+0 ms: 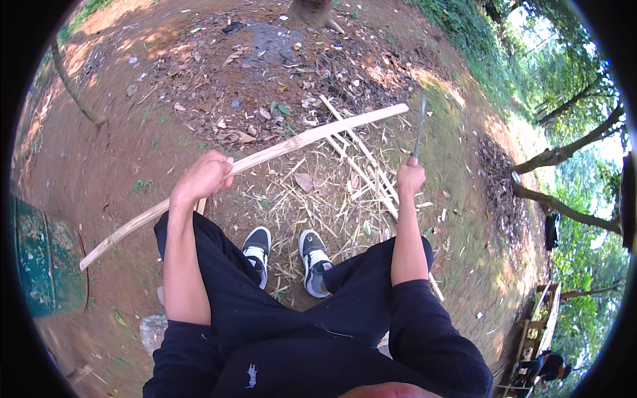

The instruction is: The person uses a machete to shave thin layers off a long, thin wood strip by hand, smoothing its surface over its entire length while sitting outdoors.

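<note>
My left hand is closed around a long pale strip of split wood or bamboo. The strip slants across my left thigh, its lower end out at the left and its far end up at the right. My right hand is a fist around the handle of a knife with a long thin blade pointing away from me. The blade stands just right of the strip's far end, apart from it. Several narrower pale strips lie crossed on the ground beyond my feet.
Shavings litter the ground around my shoes. A rusty green drum stands at the left. Dry leaves and a tree trunk are farther ahead. Another person is at the far lower right, by a wooden railing.
</note>
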Demonstrator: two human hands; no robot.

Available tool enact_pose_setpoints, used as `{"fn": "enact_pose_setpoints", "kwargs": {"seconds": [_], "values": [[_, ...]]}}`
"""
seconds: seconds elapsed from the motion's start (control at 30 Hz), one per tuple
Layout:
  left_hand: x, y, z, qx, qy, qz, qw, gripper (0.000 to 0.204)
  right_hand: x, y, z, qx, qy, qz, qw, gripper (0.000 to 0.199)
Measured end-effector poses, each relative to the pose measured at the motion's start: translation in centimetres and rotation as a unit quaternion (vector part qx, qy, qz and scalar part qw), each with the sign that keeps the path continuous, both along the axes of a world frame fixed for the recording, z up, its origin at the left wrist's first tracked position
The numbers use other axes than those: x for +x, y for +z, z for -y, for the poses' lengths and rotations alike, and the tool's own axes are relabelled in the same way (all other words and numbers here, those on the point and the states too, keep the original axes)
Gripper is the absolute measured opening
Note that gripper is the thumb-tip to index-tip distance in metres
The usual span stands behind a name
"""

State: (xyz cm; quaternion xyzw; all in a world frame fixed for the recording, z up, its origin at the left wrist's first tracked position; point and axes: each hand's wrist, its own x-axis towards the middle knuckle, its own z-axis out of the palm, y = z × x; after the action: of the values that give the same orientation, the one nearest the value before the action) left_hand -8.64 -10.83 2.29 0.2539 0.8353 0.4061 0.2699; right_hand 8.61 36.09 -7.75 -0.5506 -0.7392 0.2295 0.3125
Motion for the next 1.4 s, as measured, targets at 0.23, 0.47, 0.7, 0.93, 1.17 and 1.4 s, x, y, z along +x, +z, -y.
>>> {"fn": "enact_pose_setpoints", "kwargs": {"seconds": [0.23, 0.47, 0.7, 0.93, 1.17, 1.4], "values": [[0.6, -0.2, -1.6, 0.001, -0.011, -0.095, 0.995, 0.042, 0.3, 0.3, 0.9, -0.620, 0.002, -0.438, 0.651, 0.035], [3.8, -0.4, -5.2, -0.014, 0.014, -0.237, 0.971, 0.028, -0.1, 2.1, 6.4, -0.393, 0.083, -0.412, 0.818, 0.021], [5.2, -1.2, -7.1, 0.046, 0.019, -0.275, 0.960, 0.025, -1.0, 3.5, 11.8, 0.008, 0.332, -0.195, 0.923, 0.019], [6.6, -1.1, -8.1, 0.038, 0.024, -0.250, 0.967, 0.019, -1.3, 0.8, 19.7, 0.073, 0.466, 0.043, 0.881, 0.007], [6.6, -1.4, -7.7, 0.101, 0.032, -0.212, 0.972, 0.017, -1.5, 1.0, 22.1, 0.131, 0.470, -0.066, 0.870, 0.028], [7.5, -0.4, -8.2, 0.081, 0.030, -0.185, 0.979, 0.016, -2.2, -0.7, 20.5, 0.205, 0.452, -0.061, 0.866, 0.018]]}}
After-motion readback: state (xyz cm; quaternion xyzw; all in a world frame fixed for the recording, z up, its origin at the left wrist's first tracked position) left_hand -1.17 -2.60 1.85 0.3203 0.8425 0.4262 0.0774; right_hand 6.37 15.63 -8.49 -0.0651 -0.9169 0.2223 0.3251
